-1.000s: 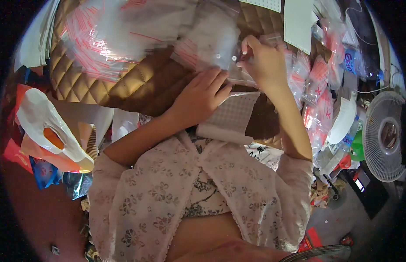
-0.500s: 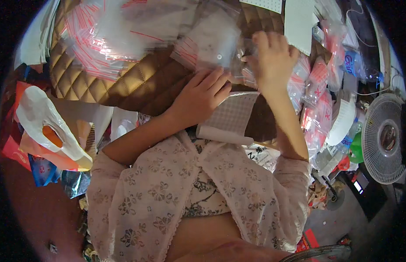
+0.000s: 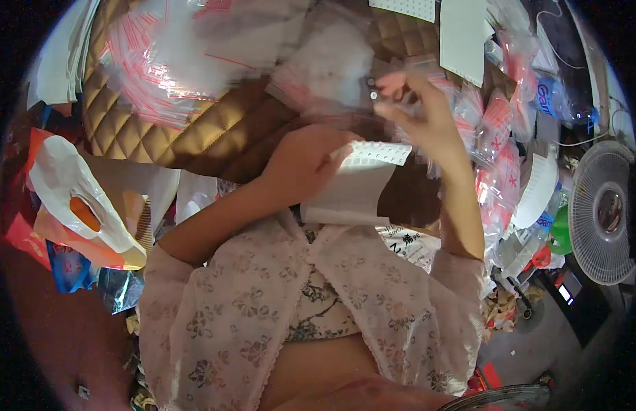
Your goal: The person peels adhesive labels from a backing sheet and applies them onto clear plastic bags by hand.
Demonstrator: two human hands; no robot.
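Note:
My left hand grips the near left edge of a white sheet of small labels, whose top edge curls upward. The sheet lies on a brown quilted table top. Above it my right hand is raised, fingers pinched on the corner of a clear zip bag that is blurred by motion. A small dark piece shows at my fingertips; I cannot tell what it is.
A heap of clear bags with red strips covers the far left of the table. Filled small bags pile up at the right beside white paper sheets. A white fan stands far right, an orange-and-white plastic bag at left.
My right hand has lifted higher with the clear bag. My left hand, earlier flat on the label sheet, now curls on it, and the sheet's top edge has bent up.

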